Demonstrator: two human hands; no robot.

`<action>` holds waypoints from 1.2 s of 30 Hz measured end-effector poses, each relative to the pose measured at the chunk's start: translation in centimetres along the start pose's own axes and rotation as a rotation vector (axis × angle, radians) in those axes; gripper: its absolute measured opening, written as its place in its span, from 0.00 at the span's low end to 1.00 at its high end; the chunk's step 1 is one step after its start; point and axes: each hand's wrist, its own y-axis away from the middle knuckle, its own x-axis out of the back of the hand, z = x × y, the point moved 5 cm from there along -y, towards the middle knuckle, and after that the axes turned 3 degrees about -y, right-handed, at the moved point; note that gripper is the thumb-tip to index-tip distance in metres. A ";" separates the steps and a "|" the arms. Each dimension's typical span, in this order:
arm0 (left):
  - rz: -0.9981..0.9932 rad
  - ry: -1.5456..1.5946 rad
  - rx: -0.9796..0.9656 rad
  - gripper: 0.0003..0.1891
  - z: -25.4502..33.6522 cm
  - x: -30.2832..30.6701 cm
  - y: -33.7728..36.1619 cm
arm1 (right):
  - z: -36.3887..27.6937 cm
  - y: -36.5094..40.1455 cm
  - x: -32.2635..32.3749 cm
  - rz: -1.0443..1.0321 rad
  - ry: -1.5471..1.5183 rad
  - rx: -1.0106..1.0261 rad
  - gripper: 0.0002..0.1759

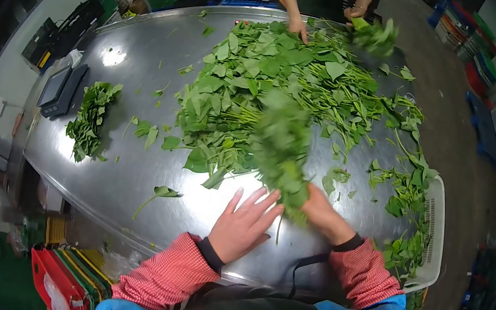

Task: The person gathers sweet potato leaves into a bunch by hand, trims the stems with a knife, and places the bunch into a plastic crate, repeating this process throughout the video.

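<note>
My right hand (324, 214) is closed around the lower end of a bunch of leafy greens (283, 138), which stands up in front of me and is blurred by motion. Beside it, my left hand (242, 224) is held palm down with its fingers stretched out, fingertips right at the bunch's lower leaves. Just beyond the bunch, a big heap of leafy greens (233, 81) with long green stems covers the middle of the steel table (118, 193). A single leafy sprig (158, 198) lies left of my left hand.
Across the table, a person reaches a hand (298, 28) into the heap and holds another bunch (376, 36). A separate bunch (91, 120) lies at left, near a scale display (57, 89). A white crate (436, 237) with greens stands at right; stacked crates (55, 287) sit lower left.
</note>
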 end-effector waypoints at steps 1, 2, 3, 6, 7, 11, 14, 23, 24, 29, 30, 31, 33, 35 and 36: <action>-0.009 -0.153 -0.113 0.27 0.6 0.2 -0.5 | 0.9 0.6 -1.1 -0.064 0.106 0.115 0.26; -0.048 -0.181 -0.146 0.28 0.4 -0.2 -0.8 | 1.7 1.1 -2.1 -0.126 0.212 0.228 0.28; -0.087 -0.209 -0.181 0.28 0.1 -0.8 -0.9 | 0.1 2.6 -4.0 -0.265 0.304 0.288 0.29; -0.065 -0.190 -0.251 0.25 -0.6 -2.6 0.0 | -0.5 4.7 -4.6 -0.313 0.363 0.265 0.26; -0.146 -0.109 -0.217 0.26 -0.9 -2.7 0.1 | 1.4 4.6 -3.1 -0.260 0.205 0.130 0.25; -0.146 0.242 0.175 0.26 -4.5 -2.6 0.6 | 0.9 9.3 5.7 0.417 0.583 0.087 0.20; -0.241 0.716 0.383 0.20 -6.8 -3.5 0.1 | 4.1 12.9 8.7 0.570 1.198 0.211 0.15; -0.615 1.312 0.736 0.09 -3.9 -8.3 0.4 | 12.0 16.5 9.1 0.585 1.186 0.165 0.04; -0.620 1.332 0.743 0.09 -3.4 -8.5 0.5 | 12.1 16.8 9.1 0.574 1.100 0.173 0.05; -0.697 1.342 0.764 0.09 -1.3 -9.8 0.8 | 5.3 16.9 3.6 0.474 0.213 0.149 0.09; -0.711 1.335 0.775 0.09 -0.9 -9.9 0.8 | 3.1 16.8 2.1 0.444 0.283 0.199 0.07; -0.704 1.341 0.768 0.10 -0.2 -9.8 0.6 | 0.7 16.8 0.7 0.491 0.617 0.442 0.07; -0.719 1.260 0.715 0.10 0.7 -9.9 0.5 | -1.2 16.2 -2.0 0.570 1.015 0.596 0.06; -0.689 1.219 0.679 0.10 2.2 -9.6 0.4 | -1.0 14.3 -2.6 0.579 1.141 0.526 0.05; -0.700 1.232 0.698 0.11 2.5 -9.1 0.2 | -0.5 13.4 -2.4 0.581 1.204 0.491 0.05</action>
